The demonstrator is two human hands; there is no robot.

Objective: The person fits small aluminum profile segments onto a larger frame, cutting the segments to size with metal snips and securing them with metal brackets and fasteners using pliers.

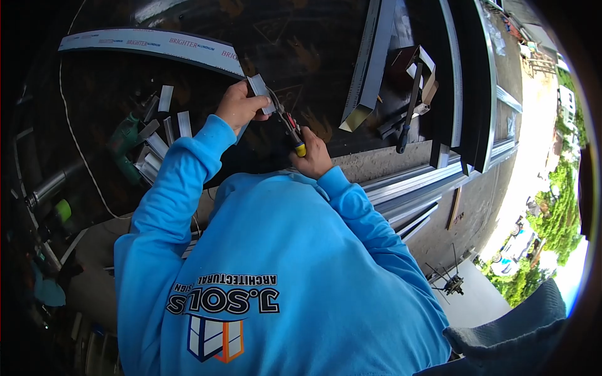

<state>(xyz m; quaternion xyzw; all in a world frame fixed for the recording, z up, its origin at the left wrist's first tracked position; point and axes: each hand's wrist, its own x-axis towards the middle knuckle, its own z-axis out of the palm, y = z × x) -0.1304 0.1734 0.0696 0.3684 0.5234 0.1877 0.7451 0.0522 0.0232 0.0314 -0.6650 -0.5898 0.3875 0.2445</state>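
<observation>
My left hand (237, 108) is closed on a short silver metal channel piece (258, 89), held up over the dark tabletop (207, 88) with the thumb along it. In my right hand (313, 157) is a pair of tin snips (288, 127) with yellow-tipped, partly red handles. The jaws of the snips meet the right edge of the channel piece. Just beyond my left hand, the end of a long strip with printed protective film (157, 44) lies on the table.
Left of my arm lie a green power tool (125, 141) and several short metal offcuts (157, 147). To the right are a long box-shaped profile (370, 69), an opened cardboard box (423, 69) and a file-like tool with a blue handle (404, 135). Long metal profiles (420, 182) lie beyond the table edge.
</observation>
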